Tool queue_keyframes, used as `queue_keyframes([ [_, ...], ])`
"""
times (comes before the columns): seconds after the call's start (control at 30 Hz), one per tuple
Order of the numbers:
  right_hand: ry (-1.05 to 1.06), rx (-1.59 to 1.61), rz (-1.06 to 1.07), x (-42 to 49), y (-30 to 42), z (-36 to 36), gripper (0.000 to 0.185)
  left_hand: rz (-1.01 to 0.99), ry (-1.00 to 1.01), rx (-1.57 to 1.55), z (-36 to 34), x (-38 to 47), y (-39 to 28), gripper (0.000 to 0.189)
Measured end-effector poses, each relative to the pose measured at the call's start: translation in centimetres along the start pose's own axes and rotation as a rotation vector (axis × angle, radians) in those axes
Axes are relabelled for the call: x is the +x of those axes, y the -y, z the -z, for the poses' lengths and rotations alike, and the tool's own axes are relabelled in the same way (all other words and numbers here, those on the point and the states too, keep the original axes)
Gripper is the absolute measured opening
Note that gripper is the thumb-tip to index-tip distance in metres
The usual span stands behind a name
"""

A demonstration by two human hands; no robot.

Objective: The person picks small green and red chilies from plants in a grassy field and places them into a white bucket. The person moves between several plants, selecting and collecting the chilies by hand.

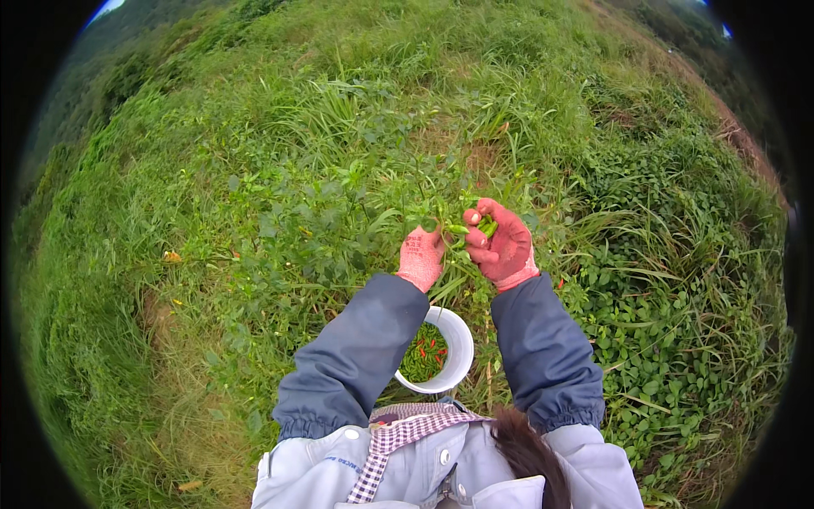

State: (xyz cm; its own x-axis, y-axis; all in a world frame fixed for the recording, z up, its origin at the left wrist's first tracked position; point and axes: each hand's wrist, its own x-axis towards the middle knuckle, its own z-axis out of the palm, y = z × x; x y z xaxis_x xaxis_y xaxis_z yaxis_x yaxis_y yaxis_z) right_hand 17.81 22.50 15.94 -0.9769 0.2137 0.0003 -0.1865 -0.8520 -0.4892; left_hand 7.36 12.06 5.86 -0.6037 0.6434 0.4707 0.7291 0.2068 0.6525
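Both hands wear pink-red work gloves with coated palms. My left hand (421,254) is at a leafy chili plant (416,207), its fingers closed around a branch and partly covered by leaves. Several picked green chilies (488,227) lie in the curled fingers of my right hand (505,248), palm turned inward. Between the two hands, a pale green chili (456,229) touches or nearly touches the right fingertips. Below my forearms stands a white plastic bucket (463,347), partly hidden by the left sleeve. Inside it are many small green chilies (423,359) with several red ones.
Tall grass (331,108) and weeds surround the plant. Low broad-leaved creepers (661,356) cover the ground on the right. Dry, flattened grass (191,407) lies to the left. A checked cloth strap (388,452) and dark hair (531,452) hang over my jacket front.
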Motion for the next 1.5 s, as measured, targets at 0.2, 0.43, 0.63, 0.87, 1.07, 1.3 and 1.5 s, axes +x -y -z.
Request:
queue_keyframes([
  [0.2,-0.319,-0.571,0.171,-1.7,-0.9,-1.0,0.024,0.001,-0.005,-0.087,-0.8,-0.3,1.1,0.022],
  [0.43,-0.256,-1.493,0.575,-1.1,-3.4,-0.1,0.035,0.129,0.038,-0.525,-2.2,0.0,1.2,0.028],
  [0.63,-0.403,-0.909,0.163,-0.9,-1.8,0.0,0.016,0.077,0.103,-0.059,0.7,0.3,-1.0,0.027],
  [0.87,-0.002,0.31,-0.273,-2.7,-2.4,-2.9,0.027,0.085,-0.018,-0.175,1.0,0.6,1.0,0.019],
  [1.07,0.17,0.233,-0.098,-3.7,-0.8,-4.9,0.019,0.767,0.123,-0.86,2.3,-0.4,5.0,0.021],
  [1.3,0.218,0.007,-0.004,-4.8,0.6,-3.5,0.015,0.915,-0.18,-1.57,3.8,-2.0,7.4,0.021],
  [1.5,-0.314,-0.549,-0.356,-5.4,-7.2,-4.7,0.022,0.839,-0.266,-1.652,3.3,-2.0,8.0,0.021],
])
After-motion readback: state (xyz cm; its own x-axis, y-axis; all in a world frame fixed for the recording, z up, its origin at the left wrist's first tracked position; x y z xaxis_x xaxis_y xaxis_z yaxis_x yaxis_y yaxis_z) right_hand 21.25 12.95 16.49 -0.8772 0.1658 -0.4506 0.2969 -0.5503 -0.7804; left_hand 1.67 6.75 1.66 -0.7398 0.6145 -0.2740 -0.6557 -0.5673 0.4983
